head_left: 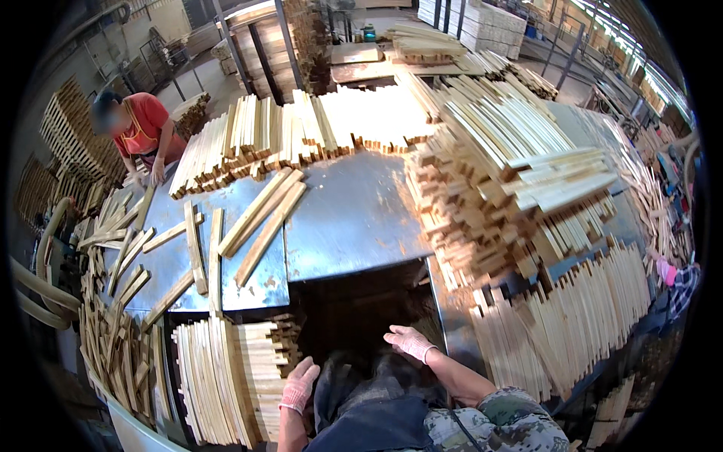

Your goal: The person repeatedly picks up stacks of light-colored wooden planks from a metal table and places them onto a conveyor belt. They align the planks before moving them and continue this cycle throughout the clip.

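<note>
Our left grip [299, 386] and right grip [411, 343] are spread; the seven-o'clock wooden strips [207, 383] seem light, stiff, best held mid-length.

Shadow hides whatever lies inside the dark opening [352, 305] in the table [343, 215], and the lower edge cuts off the forearm behind the left hand [299, 386]. The co-worker's head [108, 113] is blurred; at the right rim, only a pink-gloved hand [666, 272] and plaid sleeve [683, 291] show of another person.
</note>
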Available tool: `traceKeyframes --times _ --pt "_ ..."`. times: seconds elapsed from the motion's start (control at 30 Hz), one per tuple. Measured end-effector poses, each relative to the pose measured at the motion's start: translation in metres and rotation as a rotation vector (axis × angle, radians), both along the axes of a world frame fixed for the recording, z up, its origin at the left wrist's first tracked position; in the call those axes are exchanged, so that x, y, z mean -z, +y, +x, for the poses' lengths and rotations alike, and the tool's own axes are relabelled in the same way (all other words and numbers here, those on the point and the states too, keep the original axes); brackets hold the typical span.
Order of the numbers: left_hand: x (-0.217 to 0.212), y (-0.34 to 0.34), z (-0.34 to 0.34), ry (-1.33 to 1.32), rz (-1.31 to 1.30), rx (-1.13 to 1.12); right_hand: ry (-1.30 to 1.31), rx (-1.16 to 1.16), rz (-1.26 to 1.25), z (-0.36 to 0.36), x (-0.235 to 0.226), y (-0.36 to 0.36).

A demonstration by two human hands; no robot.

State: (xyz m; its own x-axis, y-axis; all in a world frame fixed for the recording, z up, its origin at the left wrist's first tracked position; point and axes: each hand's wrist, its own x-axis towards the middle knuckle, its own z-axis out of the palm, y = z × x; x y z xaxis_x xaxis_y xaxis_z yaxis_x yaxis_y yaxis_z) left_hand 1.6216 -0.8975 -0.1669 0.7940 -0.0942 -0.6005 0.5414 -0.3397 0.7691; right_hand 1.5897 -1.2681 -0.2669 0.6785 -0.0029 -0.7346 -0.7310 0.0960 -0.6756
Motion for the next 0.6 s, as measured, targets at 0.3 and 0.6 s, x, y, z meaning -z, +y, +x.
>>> traceKeyframes --times 0.3,0.6 --pt "0.024 0.028 0.153 0.157 -0.080 -0.179 0.058 -0.131 -0.010 0.170 0.015 0.010" --pt "0.022 0.028 0.294 -0.008 -0.100 0.010 0.074 -0.306 -0.274 0.340 0.004 0.002"
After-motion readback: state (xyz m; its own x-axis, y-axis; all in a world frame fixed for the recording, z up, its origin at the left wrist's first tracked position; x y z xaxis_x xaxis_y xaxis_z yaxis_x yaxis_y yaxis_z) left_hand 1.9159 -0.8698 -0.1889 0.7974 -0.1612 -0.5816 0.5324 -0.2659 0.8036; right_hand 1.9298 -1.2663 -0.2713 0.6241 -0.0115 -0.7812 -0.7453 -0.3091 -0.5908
